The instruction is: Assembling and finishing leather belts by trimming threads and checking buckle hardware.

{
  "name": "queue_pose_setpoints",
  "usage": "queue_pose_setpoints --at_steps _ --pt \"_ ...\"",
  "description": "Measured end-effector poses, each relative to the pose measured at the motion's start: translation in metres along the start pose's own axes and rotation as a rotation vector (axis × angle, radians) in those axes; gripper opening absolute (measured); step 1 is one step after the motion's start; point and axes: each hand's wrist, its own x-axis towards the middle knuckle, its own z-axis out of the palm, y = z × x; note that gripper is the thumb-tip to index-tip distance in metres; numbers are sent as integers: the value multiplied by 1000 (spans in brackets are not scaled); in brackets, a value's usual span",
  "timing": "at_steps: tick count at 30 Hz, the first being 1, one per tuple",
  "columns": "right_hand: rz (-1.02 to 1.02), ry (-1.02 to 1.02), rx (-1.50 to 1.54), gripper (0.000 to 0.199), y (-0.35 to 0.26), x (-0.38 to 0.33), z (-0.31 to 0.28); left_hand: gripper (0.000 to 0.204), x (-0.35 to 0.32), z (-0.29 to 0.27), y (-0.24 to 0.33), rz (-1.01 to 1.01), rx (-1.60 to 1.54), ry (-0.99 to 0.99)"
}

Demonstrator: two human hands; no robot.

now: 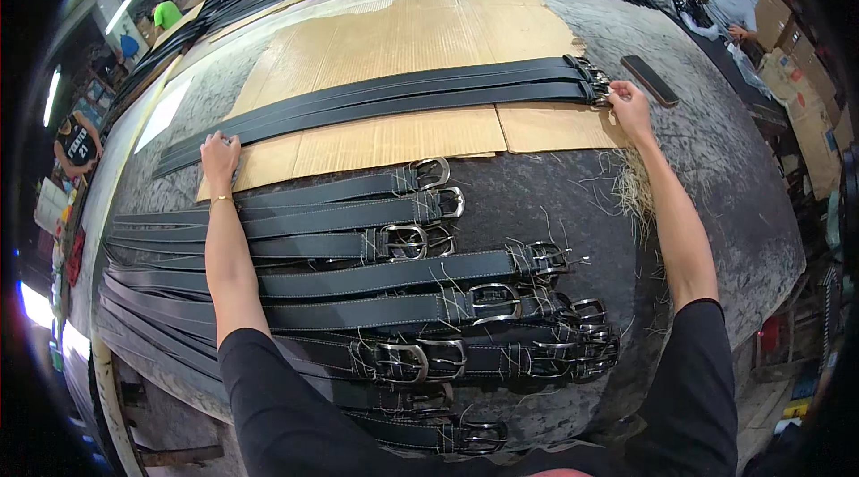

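Now both hands (pixel 220 153) (pixel 629 106) press black belts (pixel 394 94) on brown cardboard (pixel 407 34)

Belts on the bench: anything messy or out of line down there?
Yes. The near pile of belts lies unevenly, buckles staggered, with loose thread ends sticking out. A tuft of pale thread scraps sits by the right forearm. The belts on the cardboard lie straight.

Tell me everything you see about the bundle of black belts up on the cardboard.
The bundle of black belts lies flat and stretched full length across the cardboard sheets, several dark, leather-looking straps side by side. Their metal buckles are gathered at the right end, where the right hand touches them. The left hand presses on the left end.
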Motion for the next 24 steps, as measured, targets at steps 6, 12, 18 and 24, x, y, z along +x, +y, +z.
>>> queue_pose_setpoints --at_steps 6,12,18,24 --pt "-152 -26 -226 24 -30 -20 -2 40 -7 0 11 7 -70 -78" --pt "-162 -43 -215 20 -38 -24 1 54 -5 -4 6 -3 -71 -142" --pt "-205 34 -271 22 -35 -25 5 60 -3 -4 6 26 -90 -161" --pt "-127 80 -326 25 -34 -22 1 68 -4 -9 12 141 -183 -179"
